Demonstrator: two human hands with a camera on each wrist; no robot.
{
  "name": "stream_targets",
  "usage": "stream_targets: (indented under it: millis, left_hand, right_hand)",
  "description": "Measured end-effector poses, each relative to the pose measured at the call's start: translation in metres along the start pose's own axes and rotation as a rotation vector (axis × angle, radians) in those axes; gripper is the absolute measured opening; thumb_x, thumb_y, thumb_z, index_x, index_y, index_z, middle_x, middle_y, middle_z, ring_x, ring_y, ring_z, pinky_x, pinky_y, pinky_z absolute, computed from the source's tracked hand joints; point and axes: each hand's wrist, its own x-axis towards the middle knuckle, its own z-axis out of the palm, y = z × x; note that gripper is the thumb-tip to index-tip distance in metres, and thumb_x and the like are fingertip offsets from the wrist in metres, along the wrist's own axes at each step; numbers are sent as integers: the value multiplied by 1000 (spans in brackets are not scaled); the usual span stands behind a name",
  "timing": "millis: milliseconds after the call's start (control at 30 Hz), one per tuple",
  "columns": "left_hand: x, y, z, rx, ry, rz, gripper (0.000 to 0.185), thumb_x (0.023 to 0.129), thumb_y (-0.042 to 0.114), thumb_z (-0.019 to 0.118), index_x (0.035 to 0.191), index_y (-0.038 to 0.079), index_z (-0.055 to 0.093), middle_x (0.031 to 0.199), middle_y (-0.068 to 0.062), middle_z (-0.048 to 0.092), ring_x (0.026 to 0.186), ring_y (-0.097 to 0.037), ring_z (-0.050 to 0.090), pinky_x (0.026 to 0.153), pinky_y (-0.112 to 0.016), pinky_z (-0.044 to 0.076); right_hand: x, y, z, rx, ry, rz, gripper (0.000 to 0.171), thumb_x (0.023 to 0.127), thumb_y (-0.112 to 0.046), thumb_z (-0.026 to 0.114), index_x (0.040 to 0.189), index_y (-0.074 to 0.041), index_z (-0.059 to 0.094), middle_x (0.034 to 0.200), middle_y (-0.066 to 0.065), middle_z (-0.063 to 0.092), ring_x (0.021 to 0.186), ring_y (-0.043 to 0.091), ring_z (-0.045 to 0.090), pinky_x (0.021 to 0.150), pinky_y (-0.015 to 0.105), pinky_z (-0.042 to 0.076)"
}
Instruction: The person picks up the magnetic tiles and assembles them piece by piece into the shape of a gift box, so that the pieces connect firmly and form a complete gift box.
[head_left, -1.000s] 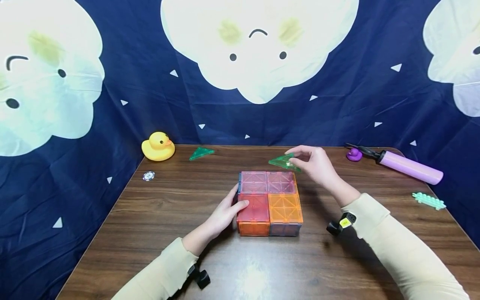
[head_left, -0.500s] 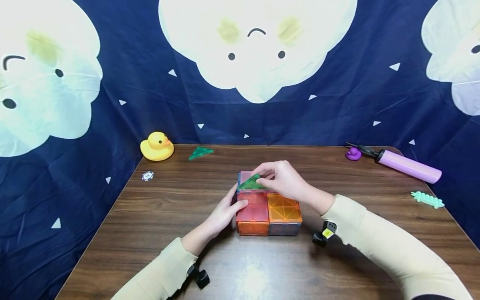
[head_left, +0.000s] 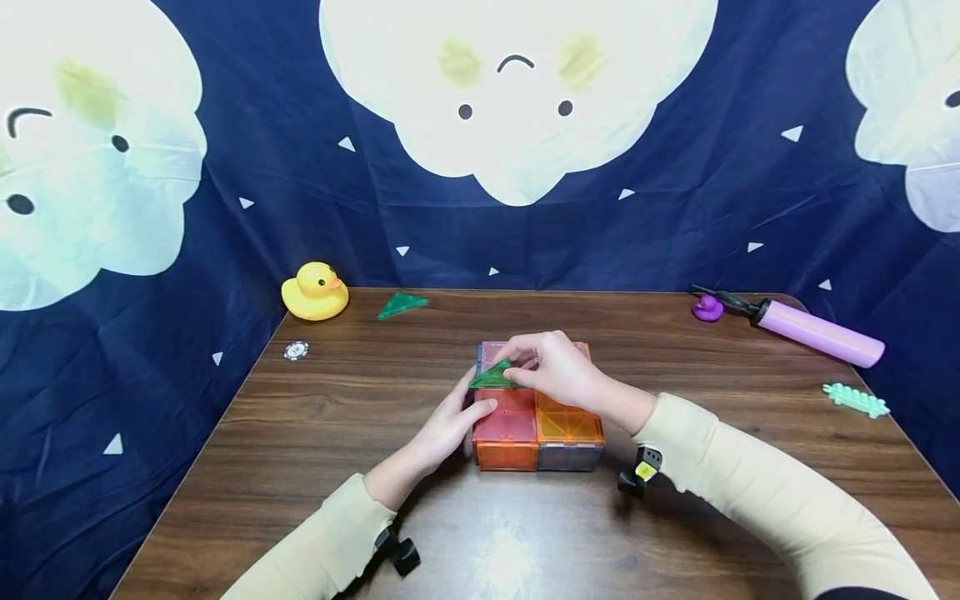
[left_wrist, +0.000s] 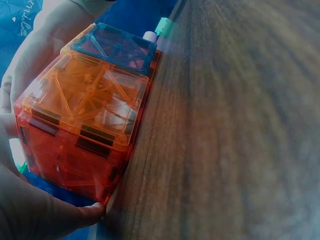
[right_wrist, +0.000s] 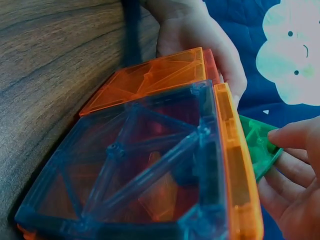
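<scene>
The right hand [head_left: 558,371] pinches a green triangle [head_left: 493,375] in its grip. A moment ago it held that triangle up behind the block [head_left: 536,421], near the far edge of the worktop [head_left: 300,450]. Now the triangle is low over the back left part of the block, right by the top, so it looks about ready to be set there; I cannot tell if it touches. The left hand [head_left: 450,425] stays flat against the left side of the block, fingers spread and straight, holding it steady. Count: one block made of square tiles, four squares on top. Two green triangles, the other [head_left: 401,304] far behind the block to the left. Two ducks, a yellow duck [head_left: 315,292] and a small purple duck [head_left: 707,307]. One pump [head_left: 817,333], one chip [head_left: 296,350], one green brick [head_left: 855,400].
</scene>
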Motion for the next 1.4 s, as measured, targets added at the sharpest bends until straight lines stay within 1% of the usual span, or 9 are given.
stream_targets:
  millis: [333, 500, 633, 733, 867, 1000, 1133, 1233, 1400]
  left_hand:
    - [1, -1, -1, -7, -2, -15, 74, 100, 24, 60, 163, 11, 23, 159, -18, 37, 146, -31, 31, 120, -55, 19]
    - [2, 1, -4, -6, -6, -50, 77, 99, 27, 61, 162, 7, 23, 158, -20, 37, 147, -33, 30, 120, -55, 20]
    - [3, 3, -10, -12, -24, -103, 81, 97, 31, 64, 162, 6, 23, 159, -21, 34, 148, -36, 29, 119, -56, 22]
    - [4, 3, -17, -23, -74, -144, 85, 95, 32, 67, 162, 7, 21, 162, -21, 29, 150, -37, 26, 119, -57, 22]
    - [5, 3, -28, -53, -186, -152, 88, 94, 27, 67, 163, 7, 17, 165, -20, 24, 151, -36, 22, 120, -54, 21]
    - [6, 2, -39, -85, -285, -160, 87, 96, 24, 66, 163, 5, 14, 164, -21, 24, 152, -33, 22, 120, -52, 23]
    - [6, 0, -47, -98, -348, -164, 85, 98, 23, 64, 162, 2, 13, 164, -23, 24, 152, -33, 22, 119, -51, 25]
    - [7, 0, -51, -98, -375, -158, 81, 99, 20, 60, 162, -1, 13, 163, -26, 25, 151, -36, 23, 119, -52, 25]
    - [11, -1, -58, 7, -321, -123, 67, 102, 15, 55, 158, -5, 25, 156, -27, 37, 146, -38, 35, 115, -51, 34]
  right_hand:
    - [-2, 4, -1, -39, -31, 12, 20, 89, -5, 79, 108, -11, 76, 96, -3, 75, 87, 11, 70, 80, 31, 58]
    - [-5, 7, -7, 35, -17, -10, 20, 90, -8, 78, 110, -9, 75, 98, -1, 75, 91, 14, 71, 83, 38, 58]
    - [-9, 14, -15, 94, 21, -16, 17, 98, -14, 70, 113, -6, 74, 102, 1, 74, 86, 16, 68, 77, 33, 57]
    - [-13, 21, -23, 108, 82, 9, 20, 103, -17, 63, 114, -5, 74, 106, 5, 74, 86, 21, 66, 77, 32, 54]
    - [-20, 33, -31, 155, 188, 66, 21, 104, -15, 59, 114, -3, 73, 110, 12, 73, 99, 30, 67, 87, 35, 55]
    - [-29, 54, -34, 223, 310, 140, 21, 104, -12, 59, 115, 0, 72, 117, 17, 70, 105, 27, 64, 88, 29, 53]
    - [-36, 75, -28, 344, 403, 226, 25, 105, -9, 56, 122, 6, 66, 125, 22, 65, 102, 16, 61, 85, 22, 50]
    - [-41, 90, -20, 522, 415, 292, 31, 107, -10, 52, 129, 10, 60, 128, 22, 63, 103, 11, 62, 87, 22, 51]
    - [-48, 104, -9, 742, 369, 353, 37, 110, -20, 45, 128, 9, 59, 111, 5, 69, 97, 11, 66, 82, 27, 56]
